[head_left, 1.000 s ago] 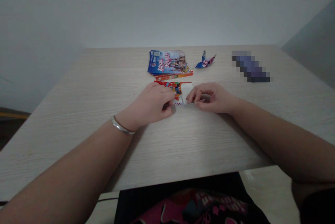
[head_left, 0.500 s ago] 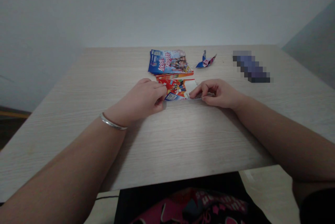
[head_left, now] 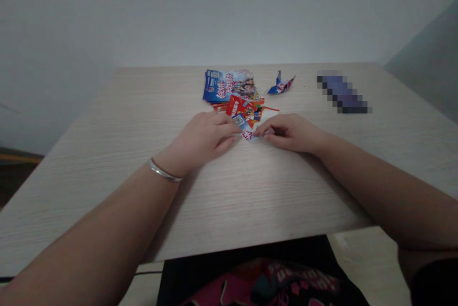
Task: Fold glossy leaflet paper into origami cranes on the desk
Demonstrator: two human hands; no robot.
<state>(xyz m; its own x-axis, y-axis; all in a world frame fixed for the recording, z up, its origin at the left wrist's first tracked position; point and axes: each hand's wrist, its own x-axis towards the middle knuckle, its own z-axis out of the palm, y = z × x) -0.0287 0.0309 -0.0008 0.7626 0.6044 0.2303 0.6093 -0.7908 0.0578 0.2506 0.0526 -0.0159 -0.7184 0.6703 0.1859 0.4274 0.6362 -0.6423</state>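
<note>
A red, white and blue printed paper sheet (head_left: 247, 110), partly folded, lies turned at an angle on the table between my two hands. My left hand (head_left: 205, 137), a silver bangle on its wrist, has its fingers closed at the sheet's left near edge. Thumb and fingers of my right hand (head_left: 291, 132) pinch the near right part of the same sheet. A blue corner with a QR code and red lettering shows between the fingertips. My fingers hide both side edges of the paper.
Just behind the sheet is a stack of printed leaflets (head_left: 231, 86). Right of it stands a small folded paper shape (head_left: 281, 83) with raised points. A pixelated dark object (head_left: 343, 94) lies farther right on the pale wooden table (head_left: 229, 191). A wall borders the table's far side.
The paper sheet has turned, and its near edge now comes to a folded corner. My left hand has moved right, my right hand slightly left, so they are closer together.
</note>
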